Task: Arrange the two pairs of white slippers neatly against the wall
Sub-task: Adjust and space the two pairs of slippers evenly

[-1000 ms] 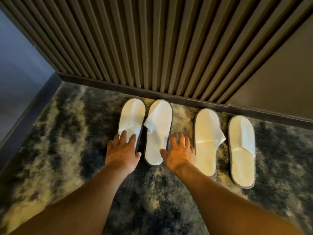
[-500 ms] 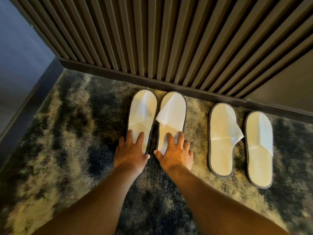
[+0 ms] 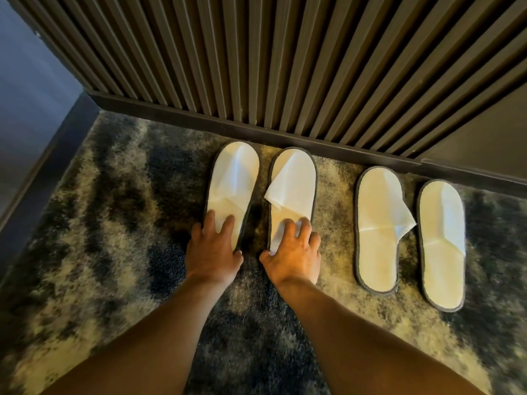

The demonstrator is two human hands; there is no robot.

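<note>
Four white slippers with dark edging lie on the carpet, toes toward the slatted wall (image 3: 285,67). My left hand (image 3: 212,252) rests flat with spread fingers on the heel of the far-left slipper (image 3: 233,181). My right hand (image 3: 295,252) presses its fingers on the heel of the second slipper (image 3: 293,189), whose strap flap sticks out to the left. A narrow gap separates these two. The third slipper (image 3: 376,232) and fourth slipper (image 3: 442,238) lie to the right, untouched, a little farther from the baseboard.
A dark baseboard (image 3: 256,129) runs along the foot of the wall. A blue-grey side wall (image 3: 25,95) with its own skirting closes the left. The mottled dark and cream carpet (image 3: 99,223) spreads all around.
Both hands have slid forward onto the heels of the left pair, and the two slippers now sit slightly apart and nearer the baseboard. The camera view shifted left.
</note>
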